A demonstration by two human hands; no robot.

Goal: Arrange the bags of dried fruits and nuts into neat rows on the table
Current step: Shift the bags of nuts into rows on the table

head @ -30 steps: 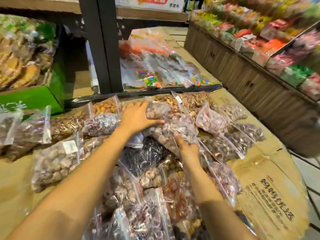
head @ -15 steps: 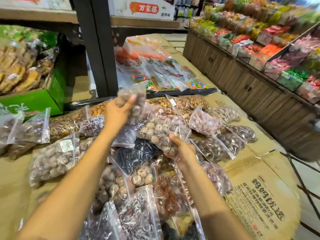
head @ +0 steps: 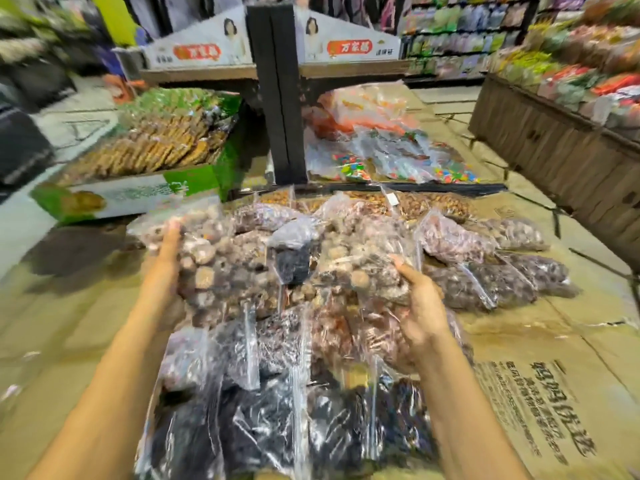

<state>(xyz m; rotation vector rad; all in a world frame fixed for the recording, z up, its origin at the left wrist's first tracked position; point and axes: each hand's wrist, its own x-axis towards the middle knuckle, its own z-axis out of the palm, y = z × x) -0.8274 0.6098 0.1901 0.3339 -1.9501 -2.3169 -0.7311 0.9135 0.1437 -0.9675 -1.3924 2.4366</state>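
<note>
Plastic bags of dried fruits and nuts [head: 277,341] sit heaped before the black post [head: 277,98], mid-sort: left hand [head: 162,271] presses flat-fingered on pale nut bag [head: 214,265], right hand [head: 420,306] pinches brown nut bag [head: 363,268], next likely squaring both into rows.

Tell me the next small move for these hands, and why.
Probably lower the left hand and the bag of pale round nuts against it onto the cardboard left of the heap. The bags overlap there, the right hand pinches a second bag, and that side shows room for a row.
</note>
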